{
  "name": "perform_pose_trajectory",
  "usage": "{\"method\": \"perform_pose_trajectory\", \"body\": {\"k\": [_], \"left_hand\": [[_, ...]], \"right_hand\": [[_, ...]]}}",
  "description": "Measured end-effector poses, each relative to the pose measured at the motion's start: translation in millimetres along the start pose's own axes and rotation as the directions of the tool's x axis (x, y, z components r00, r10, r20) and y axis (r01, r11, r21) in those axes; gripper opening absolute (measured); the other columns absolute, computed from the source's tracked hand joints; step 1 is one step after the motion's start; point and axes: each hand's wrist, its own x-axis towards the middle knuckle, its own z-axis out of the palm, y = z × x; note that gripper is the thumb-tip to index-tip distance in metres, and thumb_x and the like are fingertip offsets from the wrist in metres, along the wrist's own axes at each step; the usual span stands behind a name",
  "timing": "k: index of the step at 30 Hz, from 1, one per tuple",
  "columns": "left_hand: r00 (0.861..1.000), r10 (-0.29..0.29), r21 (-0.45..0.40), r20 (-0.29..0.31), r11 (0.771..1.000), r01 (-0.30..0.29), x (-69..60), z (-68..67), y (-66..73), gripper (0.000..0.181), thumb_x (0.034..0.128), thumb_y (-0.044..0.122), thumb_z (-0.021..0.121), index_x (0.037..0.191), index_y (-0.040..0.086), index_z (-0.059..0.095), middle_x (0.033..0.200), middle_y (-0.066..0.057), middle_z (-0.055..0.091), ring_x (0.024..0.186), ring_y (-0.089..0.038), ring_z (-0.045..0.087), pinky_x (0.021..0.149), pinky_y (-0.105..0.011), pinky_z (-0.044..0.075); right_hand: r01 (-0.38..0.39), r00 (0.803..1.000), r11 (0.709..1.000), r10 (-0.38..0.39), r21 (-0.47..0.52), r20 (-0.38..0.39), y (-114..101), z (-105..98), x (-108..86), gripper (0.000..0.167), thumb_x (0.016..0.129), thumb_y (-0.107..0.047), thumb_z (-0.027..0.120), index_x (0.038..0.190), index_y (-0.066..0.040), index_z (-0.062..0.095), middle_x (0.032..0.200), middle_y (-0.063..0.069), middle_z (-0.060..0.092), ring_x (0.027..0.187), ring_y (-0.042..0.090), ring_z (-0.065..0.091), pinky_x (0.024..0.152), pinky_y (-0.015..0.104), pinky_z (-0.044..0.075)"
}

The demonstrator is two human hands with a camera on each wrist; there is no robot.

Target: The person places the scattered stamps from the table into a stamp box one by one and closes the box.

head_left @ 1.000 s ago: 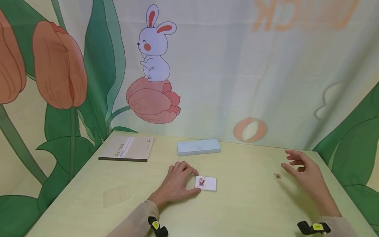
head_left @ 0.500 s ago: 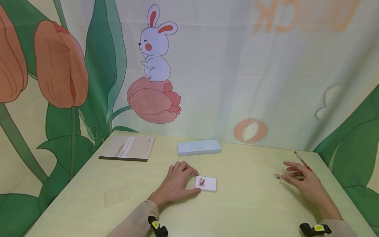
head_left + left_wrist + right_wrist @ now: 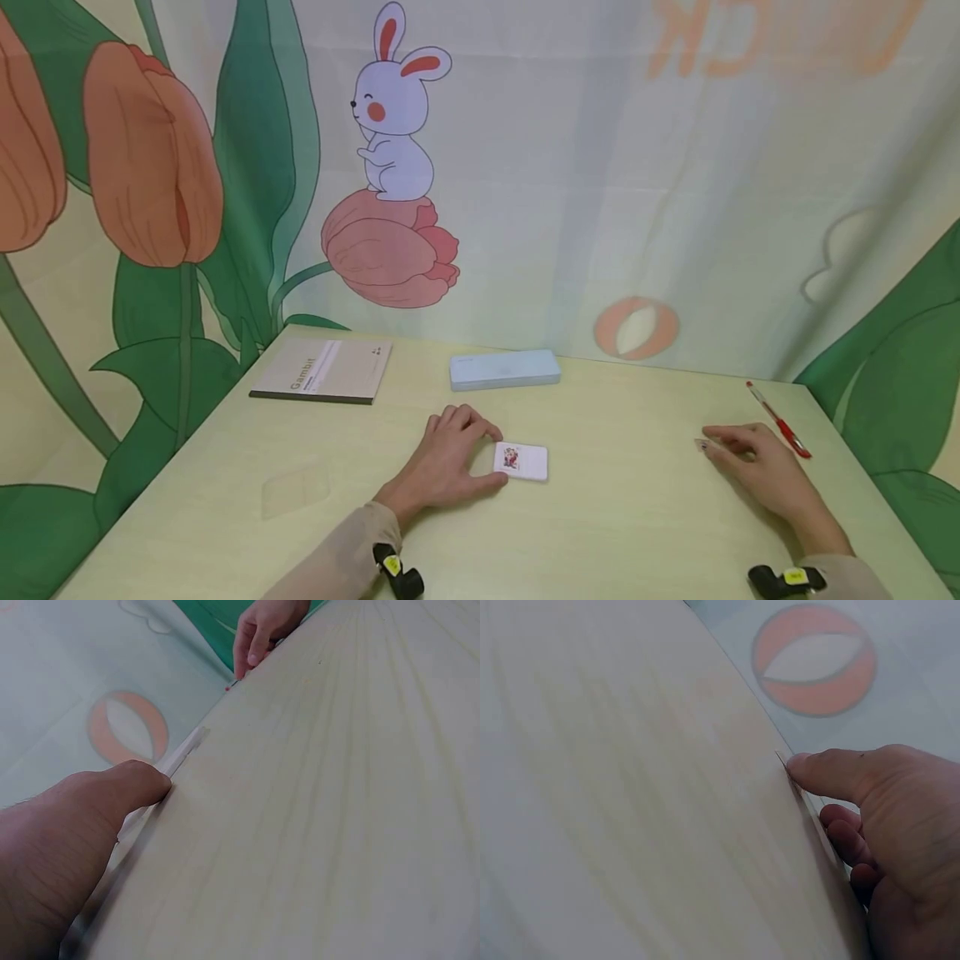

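Note:
In the head view my left hand point(image 3: 446, 458) holds a small flat white case point(image 3: 531, 463) by its left end, thumb and index finger on opposite edges. A red printed figure marks the left part of its top. Only the case's pale edge appears past the thumb in the left wrist view. Over at the right, my right hand point(image 3: 765, 467) pinches a tiny square sticker-like piece point(image 3: 701, 445) between thumb and index finger. One thin edge of that piece point(image 3: 781, 761) stands up from the table beside the thumb in the right wrist view; its face is hidden there.
A red pen point(image 3: 780, 422) lies just beyond the right hand. Toward the back are a light blue pencil case point(image 3: 505, 371) and a notebook point(image 3: 322, 370). A clear film sheet point(image 3: 295, 492) lies on the table point(image 3: 600, 533) at left. A printed curtain point(image 3: 525, 167) hangs behind.
My right hand has come down and to the left onto the tiny piece, and its fingers have closed on it. The red pen has come into sight. The left hand keeps its hold.

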Motion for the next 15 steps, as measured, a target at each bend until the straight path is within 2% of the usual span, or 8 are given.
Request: {"method": "perform_pose_trajectory", "body": {"k": [5, 12, 15], "left_hand": [[1.000, 0.008, -0.005, -0.007, 1.000, -0.008, -0.2, 0.6, -0.4, 0.051, 0.0904, 0.059, 0.081, 0.131, 0.030, 0.070, 0.127, 0.004, 0.057, 0.120, -0.020, 0.047, 0.101, -0.044, 0.036], [1.000, 0.007, -0.004, -0.010, 1.000, -0.007, -0.3, 0.2, -0.7, 0.051, 0.0900, 0.059, 0.081, 0.130, 0.030, 0.070, 0.127, 0.005, 0.057, 0.120, -0.019, 0.048, 0.101, -0.044, 0.036], [1.000, 0.001, -0.005, -0.009, 1.000, -0.001, 0.6, -0.1, -1.3, 0.051, 0.0903, 0.060, 0.081, 0.130, 0.030, 0.070, 0.127, 0.005, 0.057, 0.120, -0.019, 0.047, 0.102, -0.044, 0.036]], "right_hand": [[-0.022, 1.000, 1.000, 0.023, -0.014, 0.011, -1.0, 0.2, 0.5, 0.046, 0.109, -0.041, 0.074, 0.140, -0.007, 0.075, 0.133, 0.021, 0.065, 0.115, 0.034, 0.059, 0.091, 0.049, 0.049], [-0.048, 0.999, 0.999, 0.048, -0.004, 0.013, -3.2, 2.5, 1.8, 0.042, 0.107, -0.041, 0.075, 0.130, -0.007, 0.077, 0.134, 0.021, 0.067, 0.119, 0.035, 0.059, 0.094, 0.049, 0.050], [-0.018, 1.000, 1.000, 0.018, -0.008, -0.007, -2.9, 2.3, 4.1, 0.037, 0.106, -0.039, 0.078, 0.125, -0.007, 0.076, 0.129, 0.017, 0.071, 0.115, 0.032, 0.061, 0.093, 0.038, 0.051]]}}
